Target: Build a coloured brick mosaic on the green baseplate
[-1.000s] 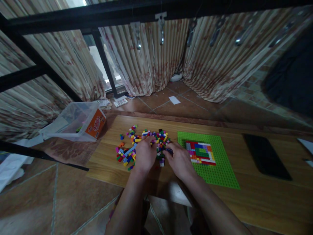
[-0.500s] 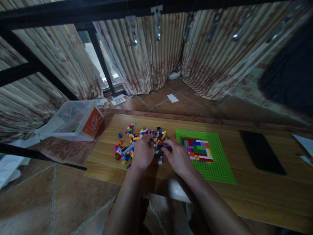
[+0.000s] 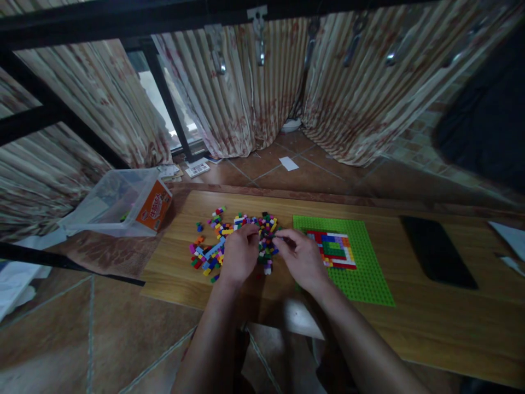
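Note:
Loose building bricks [image 3: 208,253] in many colours lie heaped on the wooden table. My left hand [image 3: 239,254] is over the middle of the heap, fingers curled and thumb against them; whatever is between the tips cannot be made out. Facing it, my right hand [image 3: 302,258] hovers at the heap's right side with thumb and forefinger pinched around something small and dark, too blurred to name. Right of the heap lies a green studded baseplate [image 3: 369,268]. On it sits a flat multicoloured brick square [image 3: 334,249], its left edge close behind my right hand.
A dark flat slab [image 3: 437,251] lies on the wooden table [image 3: 410,328] right of the baseplate. A clear plastic bin [image 3: 118,205] with an orange label stands on the floor at left. White paper [image 3: 508,238] rests at the far right.
My right hand has lifted slightly, its pinched fingertips now higher above the bricks. My left hand stays nearly in place. The whole view has shifted a little.

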The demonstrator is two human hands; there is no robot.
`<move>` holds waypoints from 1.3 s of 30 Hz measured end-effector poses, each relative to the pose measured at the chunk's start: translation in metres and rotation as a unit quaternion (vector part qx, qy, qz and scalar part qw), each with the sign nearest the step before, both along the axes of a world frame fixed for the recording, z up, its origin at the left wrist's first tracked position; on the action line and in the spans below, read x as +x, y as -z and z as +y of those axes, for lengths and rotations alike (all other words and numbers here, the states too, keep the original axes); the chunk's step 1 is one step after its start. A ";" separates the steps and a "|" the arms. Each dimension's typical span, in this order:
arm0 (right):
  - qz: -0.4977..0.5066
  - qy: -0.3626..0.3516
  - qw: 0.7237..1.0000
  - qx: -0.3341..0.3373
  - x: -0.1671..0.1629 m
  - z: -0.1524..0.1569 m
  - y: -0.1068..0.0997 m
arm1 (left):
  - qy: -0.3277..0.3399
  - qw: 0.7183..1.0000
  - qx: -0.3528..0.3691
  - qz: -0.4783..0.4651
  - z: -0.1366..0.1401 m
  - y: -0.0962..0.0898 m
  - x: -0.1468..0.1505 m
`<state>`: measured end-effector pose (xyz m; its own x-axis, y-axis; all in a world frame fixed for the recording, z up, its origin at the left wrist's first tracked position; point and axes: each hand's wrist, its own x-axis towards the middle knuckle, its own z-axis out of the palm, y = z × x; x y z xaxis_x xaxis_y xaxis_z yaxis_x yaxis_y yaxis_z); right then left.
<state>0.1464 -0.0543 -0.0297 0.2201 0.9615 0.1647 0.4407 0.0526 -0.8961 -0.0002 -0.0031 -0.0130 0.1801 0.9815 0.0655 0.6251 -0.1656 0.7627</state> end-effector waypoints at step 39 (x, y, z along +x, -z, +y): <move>-0.001 -0.045 0.992 0.118 0.042 -0.010 -0.004 | 0.010 0.843 -0.247 -0.478 -0.023 -0.003 0.051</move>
<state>0.1883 -0.0645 -0.0262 0.1344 0.9120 0.3875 0.4271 0.2995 -0.8532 0.0503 -0.0259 -0.0103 0.2932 0.9288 -0.2266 -0.3128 0.3172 0.8953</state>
